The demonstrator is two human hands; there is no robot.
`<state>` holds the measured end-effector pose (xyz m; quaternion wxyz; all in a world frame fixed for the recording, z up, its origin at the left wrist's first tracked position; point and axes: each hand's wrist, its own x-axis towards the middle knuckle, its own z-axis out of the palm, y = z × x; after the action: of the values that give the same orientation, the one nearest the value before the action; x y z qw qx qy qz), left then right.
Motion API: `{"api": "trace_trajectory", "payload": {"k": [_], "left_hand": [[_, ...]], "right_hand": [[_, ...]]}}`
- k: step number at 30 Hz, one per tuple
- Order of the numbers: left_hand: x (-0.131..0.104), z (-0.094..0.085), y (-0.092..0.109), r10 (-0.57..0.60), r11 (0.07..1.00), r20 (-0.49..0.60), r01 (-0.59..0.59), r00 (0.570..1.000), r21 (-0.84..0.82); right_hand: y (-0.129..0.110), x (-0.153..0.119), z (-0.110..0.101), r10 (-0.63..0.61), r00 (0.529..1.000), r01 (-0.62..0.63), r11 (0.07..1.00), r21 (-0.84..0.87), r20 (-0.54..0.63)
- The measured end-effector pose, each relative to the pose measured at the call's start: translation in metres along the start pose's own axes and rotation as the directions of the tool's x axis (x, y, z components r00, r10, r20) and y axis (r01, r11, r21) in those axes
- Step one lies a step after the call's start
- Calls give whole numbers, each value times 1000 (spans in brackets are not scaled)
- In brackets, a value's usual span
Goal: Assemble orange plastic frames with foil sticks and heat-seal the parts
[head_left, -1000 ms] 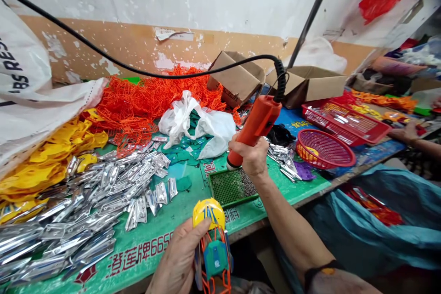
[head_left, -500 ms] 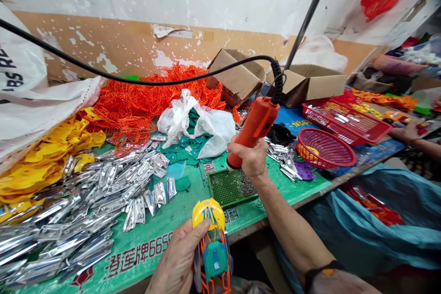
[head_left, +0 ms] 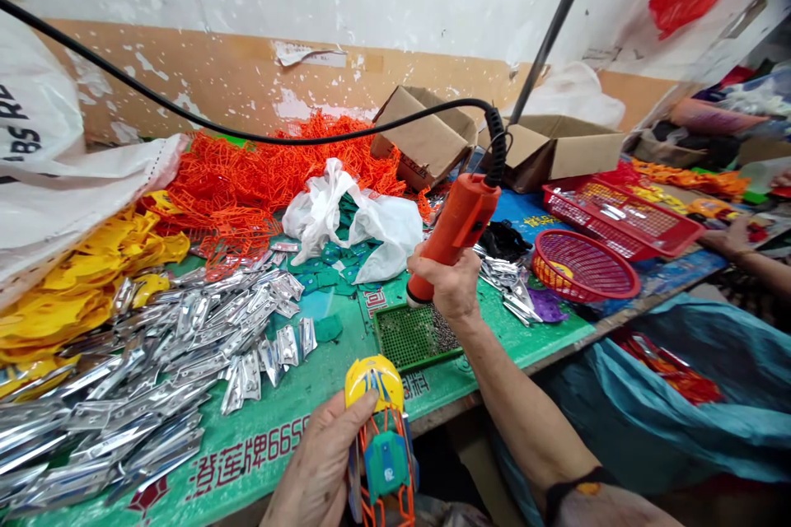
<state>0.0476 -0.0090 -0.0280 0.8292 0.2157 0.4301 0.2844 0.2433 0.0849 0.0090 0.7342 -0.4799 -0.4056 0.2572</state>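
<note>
My left hand (head_left: 325, 457) grips a part-assembly (head_left: 386, 461) at the bottom centre, made of a yellow rounded cap, a teal block and orange framing, with the thumb on the yellow cap. My right hand (head_left: 451, 284) is wrapped round an orange power screwdriver (head_left: 461, 222) with a black cable. The tool's lower end points down over a green gridded tray (head_left: 401, 364) that holds small screws on its right side. Whether the tip touches the tray is hidden.
Silver metal pieces (head_left: 203, 338), yellow parts (head_left: 74, 288) and orange frames (head_left: 247, 181) heap up on the left. Beyond the tray lies a white bag (head_left: 389, 230). Red baskets (head_left: 584, 265), cardboard boxes (head_left: 426, 136) and another person's hand (head_left: 729, 239) are further right.
The black cable has shifted slightly at the upper left, and the white sack there has moved a little. The other person's hand at the right has moved slightly. Both my hands look nearly unchanged.
</note>
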Motion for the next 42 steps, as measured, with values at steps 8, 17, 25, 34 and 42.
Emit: {"api": "trace_trajectory", "payload": {"k": [8, 17, 25, 34, 42], "left_hand": [[1, -1, 0, 3, 1000, -5, -3, 1000, -31], [4, 4, 2, 33, 996, -79, -40, 996, -83], [5, 3, 2, 41, 990, -120, -56, 992, -129], [5, 1, 1, 71, 991, -116, -83, 991, -107], [5, 3, 1, 77, 990, -115, -89, 990, -111]], "right_hand": [[-5, 7, -3, -44, 999, 44, 998, 50, 3], [-71, -33, -1, -18, 978, -45, 956, 290, 209], [-76, -59, 8, 86, 955, -181, 928, 325, 285], [-68, -62, 7, 97, 942, -202, 929, 311, 321], [-63, -64, 6, 86, 944, -172, 952, 253, 318]]}}
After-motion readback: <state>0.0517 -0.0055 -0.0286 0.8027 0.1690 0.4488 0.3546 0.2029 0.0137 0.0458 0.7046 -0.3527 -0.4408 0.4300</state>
